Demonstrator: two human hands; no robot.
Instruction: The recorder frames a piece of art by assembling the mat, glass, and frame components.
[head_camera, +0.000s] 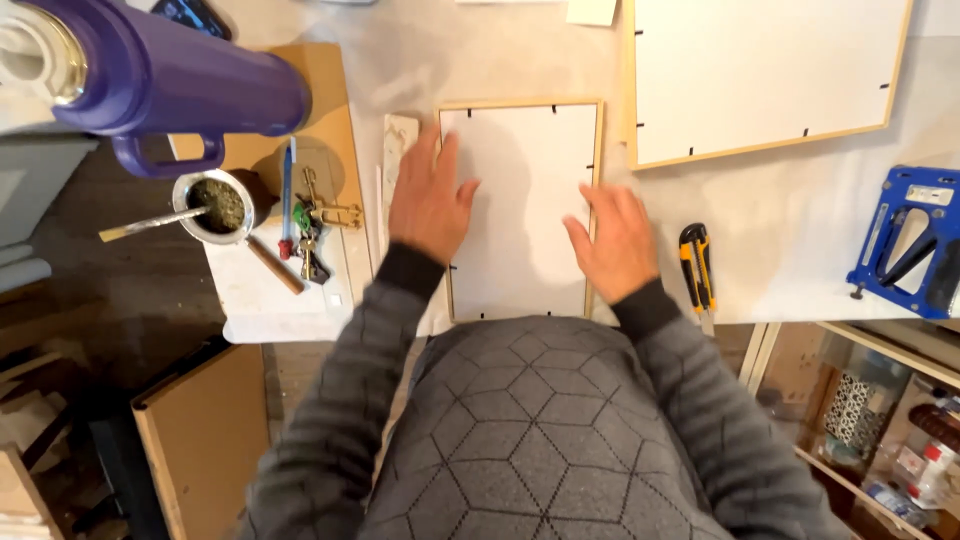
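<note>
It was a framing workshop: wooden picture frames (520, 205) lay face down, a utility knife (697, 265) and blue staple gun (908, 243) beside them

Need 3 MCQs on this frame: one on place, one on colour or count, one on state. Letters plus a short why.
1. Where does the utility knife lie?
A. right of the small frame
B. on the large frame
C. beside the cup

2. What colour is the thermos?
A. red
B. purple
C. green

3. How are the left hand and right hand placed?
A. both lifted clear
B. both fists shut on tools
C. both open, flat on the small frame

Answers:
1 A: it lies on the table just past the frame's right edge, near the right hand.
2 B: its body and handle are purple.
3 C: fingers spread over the white backing, with nothing gripped.
</note>
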